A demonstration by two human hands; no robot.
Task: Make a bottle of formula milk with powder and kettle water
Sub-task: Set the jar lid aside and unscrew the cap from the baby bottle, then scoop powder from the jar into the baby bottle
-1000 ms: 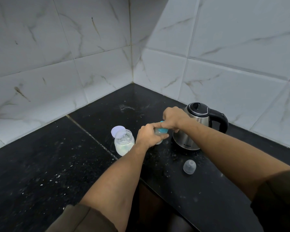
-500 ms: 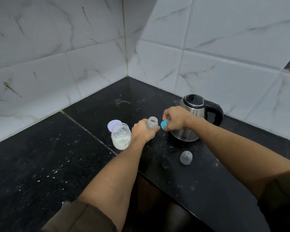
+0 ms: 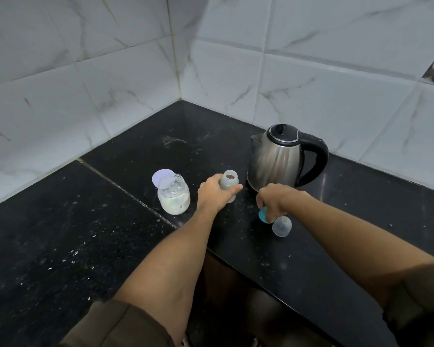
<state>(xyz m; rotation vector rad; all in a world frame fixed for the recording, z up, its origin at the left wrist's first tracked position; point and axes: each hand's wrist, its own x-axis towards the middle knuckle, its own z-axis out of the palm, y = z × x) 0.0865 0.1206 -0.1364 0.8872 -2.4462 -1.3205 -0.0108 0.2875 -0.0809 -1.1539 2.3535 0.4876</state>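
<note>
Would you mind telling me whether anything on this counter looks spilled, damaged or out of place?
Pale specks, possibly spilled powder, dot the black stone counter, thickest at front left, with a whitish smear near the corner. The clear glass powder jar, small open bottle and steel kettle stand upright and look undamaged.

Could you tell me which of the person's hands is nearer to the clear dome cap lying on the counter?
Right. The right hand, holding the teal ring, is just beside the clear dome cap. The left hand is farther away, gripping the open bottle.
</note>
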